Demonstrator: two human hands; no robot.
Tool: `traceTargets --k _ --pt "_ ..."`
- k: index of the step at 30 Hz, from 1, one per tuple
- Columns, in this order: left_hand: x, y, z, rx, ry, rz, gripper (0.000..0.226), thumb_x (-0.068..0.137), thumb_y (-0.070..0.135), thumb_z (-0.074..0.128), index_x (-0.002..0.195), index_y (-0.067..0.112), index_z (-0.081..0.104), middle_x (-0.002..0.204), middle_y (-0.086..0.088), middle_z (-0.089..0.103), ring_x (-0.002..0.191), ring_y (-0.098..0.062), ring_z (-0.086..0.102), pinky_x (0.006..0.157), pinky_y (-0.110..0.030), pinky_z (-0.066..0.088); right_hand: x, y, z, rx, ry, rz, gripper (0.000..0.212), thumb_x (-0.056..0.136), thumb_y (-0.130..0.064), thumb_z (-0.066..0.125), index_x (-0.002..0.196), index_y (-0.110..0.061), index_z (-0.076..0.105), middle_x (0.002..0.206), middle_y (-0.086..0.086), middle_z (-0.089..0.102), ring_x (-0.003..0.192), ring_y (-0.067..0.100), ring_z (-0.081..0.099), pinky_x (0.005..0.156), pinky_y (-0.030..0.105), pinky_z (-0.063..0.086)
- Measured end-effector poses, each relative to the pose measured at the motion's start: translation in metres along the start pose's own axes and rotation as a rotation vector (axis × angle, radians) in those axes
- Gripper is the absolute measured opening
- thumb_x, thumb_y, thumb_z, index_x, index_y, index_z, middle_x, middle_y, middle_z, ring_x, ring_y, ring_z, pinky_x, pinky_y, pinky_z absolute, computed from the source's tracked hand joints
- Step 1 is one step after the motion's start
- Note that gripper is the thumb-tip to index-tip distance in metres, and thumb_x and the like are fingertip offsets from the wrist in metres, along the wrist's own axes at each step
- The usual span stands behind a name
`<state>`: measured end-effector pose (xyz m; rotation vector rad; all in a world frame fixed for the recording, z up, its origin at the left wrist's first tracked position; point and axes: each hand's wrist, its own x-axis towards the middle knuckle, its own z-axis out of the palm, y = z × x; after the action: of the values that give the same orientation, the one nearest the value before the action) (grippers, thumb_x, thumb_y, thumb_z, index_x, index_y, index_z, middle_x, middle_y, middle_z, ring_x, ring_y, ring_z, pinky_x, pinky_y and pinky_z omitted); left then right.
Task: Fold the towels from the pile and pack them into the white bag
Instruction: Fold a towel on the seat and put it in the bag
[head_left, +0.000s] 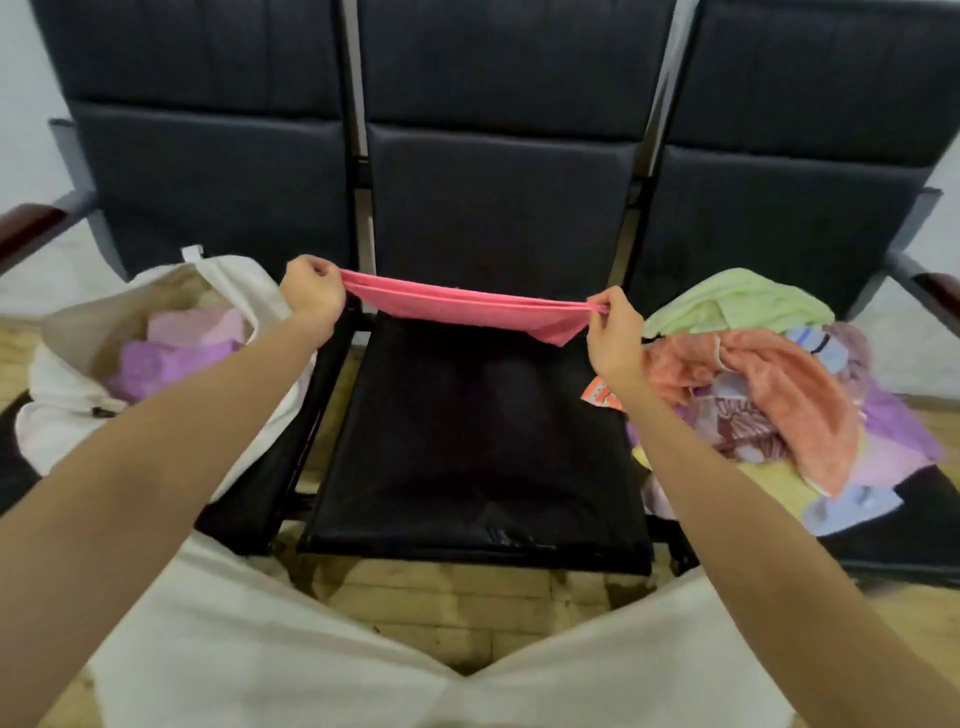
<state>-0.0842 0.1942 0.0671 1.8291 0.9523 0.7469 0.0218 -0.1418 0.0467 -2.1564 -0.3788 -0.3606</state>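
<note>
Nearest, the black middle seat (467, 441) lies bare under both forearms. Above its back edge the left hand (311, 299) and right hand (615, 332) each pinch an end of the pink towel (467, 306), stretched taut between them, seemingly already doubled. The fold looks mid-way; next likely comes bringing the ends together. The white bag (57, 415) sits on the left seat, the pile (769, 379) on the right.

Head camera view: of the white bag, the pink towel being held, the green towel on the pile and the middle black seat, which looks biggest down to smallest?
1. Middle black seat.
2. White bag.
3 and 4. Pink towel and green towel look alike: the pink is folded, the green partly buried, so no ranking.
</note>
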Motion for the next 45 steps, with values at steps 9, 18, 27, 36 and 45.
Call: traceTargets --k 9,18,27,36,45 --pt "-0.084 -0.174 -0.022 0.384 -0.181 -0.201 0.021 0.084 0.010 0.056 0.094 0.000 0.072 0.094 -0.024 0.069 0.093 -0.037 0.066 0.083 -0.041 0.054 -0.128 0.063 0.039 -0.221 -0.385 0.154 0.011 0.083 0.007 0.051 0.086 0.007 0.062 0.091 0.023 0.065 0.088 0.035 0.060 0.073 0.033 0.040" --pt "-0.134 -0.181 -0.050 0.753 -0.441 -0.017 0.023 0.085 0.000 0.053 0.103 -0.006 0.066 0.111 -0.026 0.064 0.108 -0.041 0.058 0.093 -0.044 0.048 -0.177 0.081 0.030 -0.175 -0.522 0.230 0.013 0.079 0.006 0.067 0.089 -0.001 0.069 0.092 0.015 0.070 0.086 0.023 0.065 0.080 0.026 0.048" --pt "-0.179 -0.145 0.020 0.706 -0.802 0.476 0.040 0.076 0.007 0.065 0.115 0.005 0.059 0.127 -0.016 0.046 0.121 -0.032 0.044 0.103 -0.035 0.037 -0.167 0.084 0.022 0.050 -0.607 0.270 0.017 0.083 0.009 0.064 0.093 -0.005 0.066 0.084 0.011 0.065 0.080 0.027 0.069 0.083 0.037 0.056" --pt "-0.230 -0.104 0.119 0.235 -0.992 0.485 0.026 0.084 0.022 0.072 0.107 0.012 0.067 0.097 0.003 0.066 0.086 -0.011 0.061 0.081 -0.027 0.051 -0.153 0.089 0.011 0.085 -0.594 0.174 0.014 0.078 -0.004 0.075 0.089 -0.013 0.071 0.091 0.006 0.068 0.082 0.019 0.066 0.079 0.028 0.054" --pt "-0.218 -0.101 0.126 0.044 -0.871 0.391 0.014 0.082 0.012 0.067 0.078 0.019 0.056 0.067 0.018 0.053 0.061 -0.001 0.052 0.061 -0.021 0.044 -0.128 0.121 0.047 0.323 -0.373 0.737 0.014 0.098 -0.017 0.051 0.096 -0.004 0.055 0.084 0.012 0.063 0.066 0.021 0.066 0.055 0.025 0.055"
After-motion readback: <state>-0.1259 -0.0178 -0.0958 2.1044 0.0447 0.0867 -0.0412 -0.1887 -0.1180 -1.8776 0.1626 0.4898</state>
